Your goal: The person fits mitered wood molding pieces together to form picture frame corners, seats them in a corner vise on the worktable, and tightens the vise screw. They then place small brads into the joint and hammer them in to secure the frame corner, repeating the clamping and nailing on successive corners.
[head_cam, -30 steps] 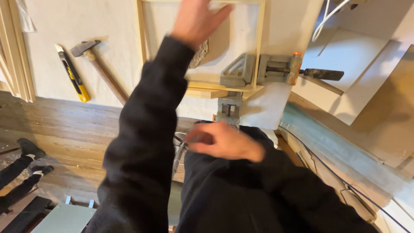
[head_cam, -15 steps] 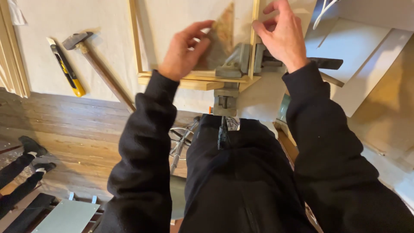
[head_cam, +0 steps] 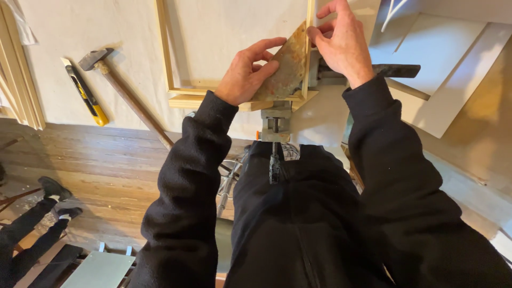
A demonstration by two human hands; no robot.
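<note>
My left hand (head_cam: 249, 72) holds a rusty triangular metal plate (head_cam: 284, 66) flat inside the corner of a light wooden frame (head_cam: 172, 50). Its fingers press on the plate's upper edge. My right hand (head_cam: 341, 42) pinches the frame's right-hand strip (head_cam: 310, 32) just above that corner. The corner sits in a grey metal corner clamp (head_cam: 274, 114), whose screw handle (head_cam: 274, 165) points toward my body. Both sleeves are black.
A hammer (head_cam: 125, 93) and a yellow-and-black utility knife (head_cam: 85, 92) lie on the pale worktop at the left. Wooden strips (head_cam: 21, 80) are stacked at the far left. White boards (head_cam: 448, 69) lie at the right. Someone's legs and dark shoes (head_cam: 56, 194) show at lower left.
My right hand rose from my waist to the frame's right strip. My left hand came down onto the rusty plate and now presses it into the frame corner.
</note>
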